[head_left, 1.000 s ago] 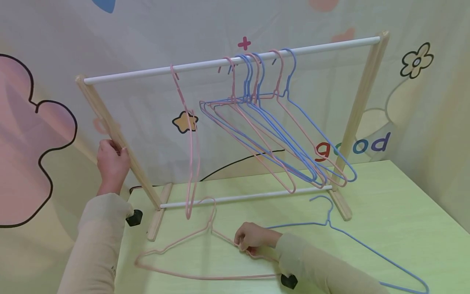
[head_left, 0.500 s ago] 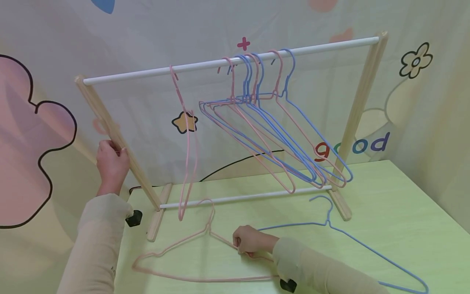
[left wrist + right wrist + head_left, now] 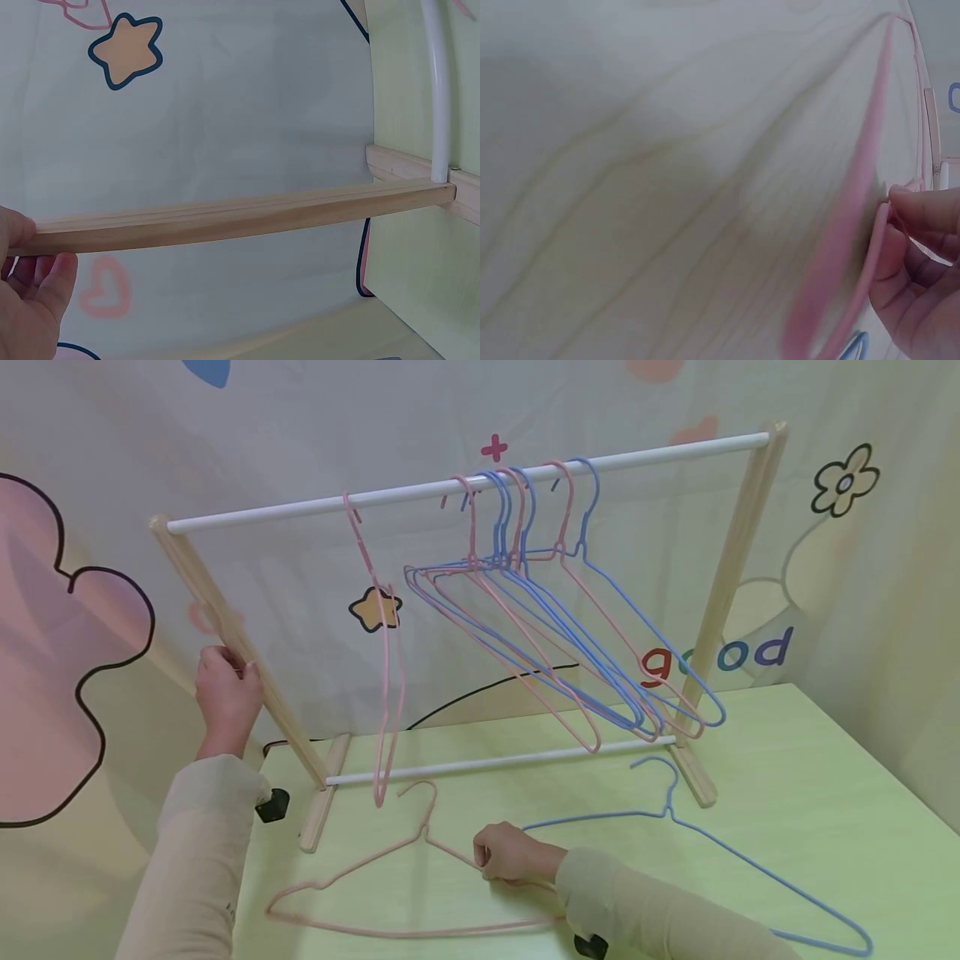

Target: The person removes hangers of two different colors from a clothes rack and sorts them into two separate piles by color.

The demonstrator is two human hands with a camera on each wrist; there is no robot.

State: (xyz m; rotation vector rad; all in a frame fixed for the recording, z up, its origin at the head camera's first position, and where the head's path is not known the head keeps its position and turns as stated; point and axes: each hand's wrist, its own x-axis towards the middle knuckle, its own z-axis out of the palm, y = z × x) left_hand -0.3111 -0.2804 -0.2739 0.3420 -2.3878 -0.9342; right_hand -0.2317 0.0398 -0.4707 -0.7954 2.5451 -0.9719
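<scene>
Hands: your left hand (image 3: 227,695) grips the rack's wooden post (image 3: 225,627) at the tabletop's (image 3: 787,777) left edge | your right hand (image 3: 510,853) pinches the pink hanger (image 3: 360,867) lying near the front edge | blue hanger (image 3: 720,852) lies beside it.

A staged playroom-like corner: a cartoon-printed backdrop (image 3: 90,635) hangs behind a pale green table (image 3: 810,793).
</scene>
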